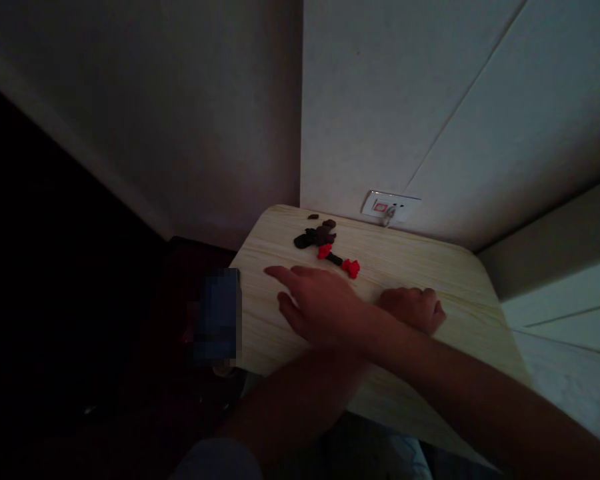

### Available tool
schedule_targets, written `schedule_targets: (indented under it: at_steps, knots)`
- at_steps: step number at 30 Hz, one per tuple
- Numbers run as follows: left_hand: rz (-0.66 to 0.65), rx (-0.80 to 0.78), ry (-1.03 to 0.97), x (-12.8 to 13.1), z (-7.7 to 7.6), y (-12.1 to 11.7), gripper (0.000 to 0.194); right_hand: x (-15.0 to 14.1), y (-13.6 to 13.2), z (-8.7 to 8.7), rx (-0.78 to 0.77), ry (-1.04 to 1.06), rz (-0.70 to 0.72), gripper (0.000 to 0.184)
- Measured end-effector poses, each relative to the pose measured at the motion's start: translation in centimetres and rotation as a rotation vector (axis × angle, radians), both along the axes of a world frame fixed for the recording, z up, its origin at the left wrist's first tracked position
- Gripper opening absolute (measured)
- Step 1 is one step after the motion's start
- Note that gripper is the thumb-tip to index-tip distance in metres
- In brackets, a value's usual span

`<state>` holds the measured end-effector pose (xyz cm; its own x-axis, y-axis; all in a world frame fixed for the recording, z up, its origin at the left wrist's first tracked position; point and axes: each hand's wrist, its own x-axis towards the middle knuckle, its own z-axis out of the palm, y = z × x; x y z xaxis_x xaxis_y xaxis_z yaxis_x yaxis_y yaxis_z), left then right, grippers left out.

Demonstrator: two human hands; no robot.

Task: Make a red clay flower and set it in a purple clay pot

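Note:
My forearms cross over the wood-patterned table, the right one on top. My right hand (320,300) points left, index finger stretched out and thumb apart, with nothing in it. From under the right forearm my left hand (414,309) shows at the right, curled into a fist; nothing sticks out of it, and its palm side is hidden. Just beyond my right hand lie a red lumpy piece (351,268), a dark short stick (335,259) and another red piece (325,251). Behind them are a black flat oval piece (305,239) and a dark brown lump (325,235). Neither hand touches these.
The pale table (430,263) stands against the wall, with a socket plate (391,206) holding a plug just above its back edge. Two small brown pieces (329,223) lie near that edge. A blurred-out bluish rectangle (219,317) is at the left edge. A pale panel borders the right.

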<state>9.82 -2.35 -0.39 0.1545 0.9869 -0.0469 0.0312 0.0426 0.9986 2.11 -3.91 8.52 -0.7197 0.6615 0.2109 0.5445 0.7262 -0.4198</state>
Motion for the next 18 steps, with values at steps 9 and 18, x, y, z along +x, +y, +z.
schedule_targets:
  at_steps: [9,18]
  knots:
    - [-0.354,0.316,0.776,-1.0,2.3,-0.6,0.023,-8.0,2.7,-4.4,-0.14,-0.354,0.301,0.059]
    - [-0.201,0.202,0.532,-0.7,0.5,0.2,0.021,-0.7,1.8,-0.3,-0.016,-0.035,0.16,0.059]
